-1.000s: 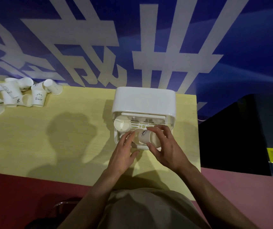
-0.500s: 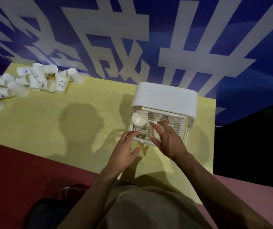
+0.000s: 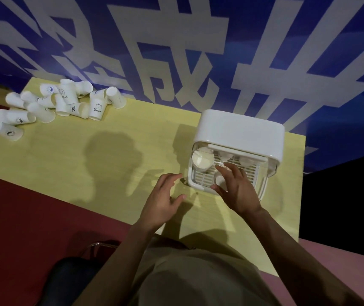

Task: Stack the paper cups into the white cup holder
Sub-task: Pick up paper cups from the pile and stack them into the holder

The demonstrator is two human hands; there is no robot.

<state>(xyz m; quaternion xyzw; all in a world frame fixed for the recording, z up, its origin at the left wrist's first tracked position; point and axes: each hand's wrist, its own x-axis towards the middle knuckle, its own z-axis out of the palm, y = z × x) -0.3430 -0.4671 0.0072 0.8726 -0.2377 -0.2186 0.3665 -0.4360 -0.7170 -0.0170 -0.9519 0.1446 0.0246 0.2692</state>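
The white cup holder stands at the right end of the yellow table, its slatted tray facing me. One paper cup sits at the tray's back left, and two more cups stand further back. My right hand is over the tray's front, thumb and fingers loosely around another paper cup that rests on the slats. My left hand hovers over the table just left of the holder, fingers apart, holding nothing. A pile of several loose paper cups lies at the far left.
A blue banner with large white characters hangs right behind the table. The table's right edge is close behind the holder, with a dark object beyond it. Red floor and a chair are at lower left.
My right hand has set the cup down onto the tray's front. My left hand has drawn back from the holder toward the left. My view has swung right, so the cup pile shows more.
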